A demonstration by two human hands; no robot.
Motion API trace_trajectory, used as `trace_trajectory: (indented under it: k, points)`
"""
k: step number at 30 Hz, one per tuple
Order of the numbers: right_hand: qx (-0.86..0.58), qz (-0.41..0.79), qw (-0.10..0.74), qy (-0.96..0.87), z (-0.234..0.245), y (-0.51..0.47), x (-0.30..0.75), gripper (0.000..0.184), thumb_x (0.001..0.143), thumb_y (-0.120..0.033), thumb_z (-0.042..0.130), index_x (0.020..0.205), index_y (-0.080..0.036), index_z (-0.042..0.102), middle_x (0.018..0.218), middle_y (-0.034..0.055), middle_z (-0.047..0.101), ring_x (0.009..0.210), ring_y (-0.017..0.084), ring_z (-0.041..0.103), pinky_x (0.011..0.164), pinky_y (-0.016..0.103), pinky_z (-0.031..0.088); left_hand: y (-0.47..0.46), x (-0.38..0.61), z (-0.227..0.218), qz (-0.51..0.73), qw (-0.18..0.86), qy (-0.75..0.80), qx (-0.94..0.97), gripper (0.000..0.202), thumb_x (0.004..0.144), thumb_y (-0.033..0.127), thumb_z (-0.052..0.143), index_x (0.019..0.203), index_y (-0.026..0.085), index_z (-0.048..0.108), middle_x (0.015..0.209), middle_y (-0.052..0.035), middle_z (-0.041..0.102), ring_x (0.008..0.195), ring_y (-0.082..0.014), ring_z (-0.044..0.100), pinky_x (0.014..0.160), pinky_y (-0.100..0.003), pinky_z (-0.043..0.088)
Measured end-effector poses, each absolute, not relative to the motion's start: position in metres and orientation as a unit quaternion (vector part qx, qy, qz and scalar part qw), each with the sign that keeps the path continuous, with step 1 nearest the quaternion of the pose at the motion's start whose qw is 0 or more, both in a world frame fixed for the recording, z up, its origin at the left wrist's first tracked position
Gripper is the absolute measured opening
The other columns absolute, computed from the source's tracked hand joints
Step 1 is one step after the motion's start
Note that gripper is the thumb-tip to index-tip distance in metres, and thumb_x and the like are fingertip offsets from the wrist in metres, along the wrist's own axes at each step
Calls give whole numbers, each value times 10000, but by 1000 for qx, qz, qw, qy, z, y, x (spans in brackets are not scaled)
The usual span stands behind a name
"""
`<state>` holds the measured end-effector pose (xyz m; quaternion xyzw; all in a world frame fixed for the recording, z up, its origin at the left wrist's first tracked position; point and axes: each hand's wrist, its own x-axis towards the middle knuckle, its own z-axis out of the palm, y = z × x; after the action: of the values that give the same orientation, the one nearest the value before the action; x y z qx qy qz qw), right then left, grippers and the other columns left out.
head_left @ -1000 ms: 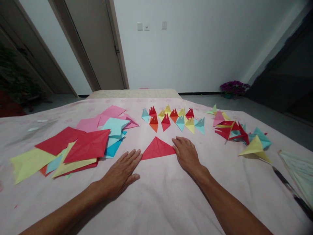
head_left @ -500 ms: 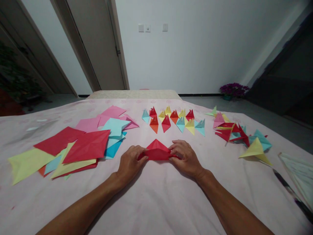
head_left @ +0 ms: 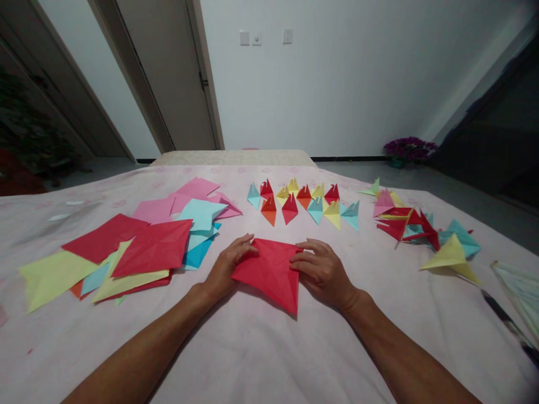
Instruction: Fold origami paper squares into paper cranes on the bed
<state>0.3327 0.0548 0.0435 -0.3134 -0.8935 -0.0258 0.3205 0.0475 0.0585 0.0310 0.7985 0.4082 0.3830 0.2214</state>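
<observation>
A red paper square (head_left: 272, 272) lies unfolded, diamond-wise, on the pink cloth in front of me. My left hand (head_left: 229, 265) grips its left corner with fingers curled over the edge. Along the sheet's right edge my right hand (head_left: 322, 270) pinches the paper. Beyond the sheet stand two rows of small folded paper figures (head_left: 305, 203) in red, yellow, blue and orange.
A loose pile of flat coloured sheets (head_left: 138, 244) spreads at the left. Another heap of folded pieces (head_left: 415, 227) lies at the right, with a yellow one (head_left: 451, 255) nearest. A dark long tool (head_left: 505, 325) and pale papers sit at the right edge. Doors and a wall stand behind.
One second ago the red paper was a flat triangle under my open hands. I lifted its edges, and now it is opened out into a full square held at both sides.
</observation>
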Motion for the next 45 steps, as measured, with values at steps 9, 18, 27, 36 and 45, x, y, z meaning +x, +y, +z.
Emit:
trace_trajectory:
  k: [9,18,27,36,45]
  points:
    - [-399,-86,297,-863,42,53,335,209,890,-216,569,1000,-299,727,1025,4,741,1155,235,558,1085,467,356,47,30,31,339,64,401,848,232,894,249,628,1118,276,682,1284,-86,610,1113,-227,587,877,-383,533]
    - [-357,-10,245,-901,47,45,324,380,818,-127,549,1137,-274,695,1160,43,698,1168,259,540,1021,468,398,52,36,27,284,75,438,850,202,903,208,596,1058,243,721,1105,-75,714,1001,-218,644,844,-370,545]
    - [-338,45,234,-910,49,36,311,260,830,-210,599,1061,-246,713,1079,62,710,1042,252,593,931,436,431,39,29,31,284,98,454,839,99,879,263,646,938,246,724,1127,-49,715,1017,-206,667,880,-365,531]
    - [-347,37,233,-908,48,30,305,334,799,-188,604,1113,-252,699,1100,64,693,1002,256,591,888,431,445,42,31,28,284,97,474,828,72,897,251,617,885,232,686,1081,-47,716,992,-209,656,853,-371,518]
    - [-385,54,267,-882,42,30,300,134,865,-206,592,899,-223,721,895,61,698,834,219,590,769,367,442,45,31,32,300,149,481,810,75,900,222,604,874,227,674,1068,-43,686,1008,-200,625,872,-349,505]
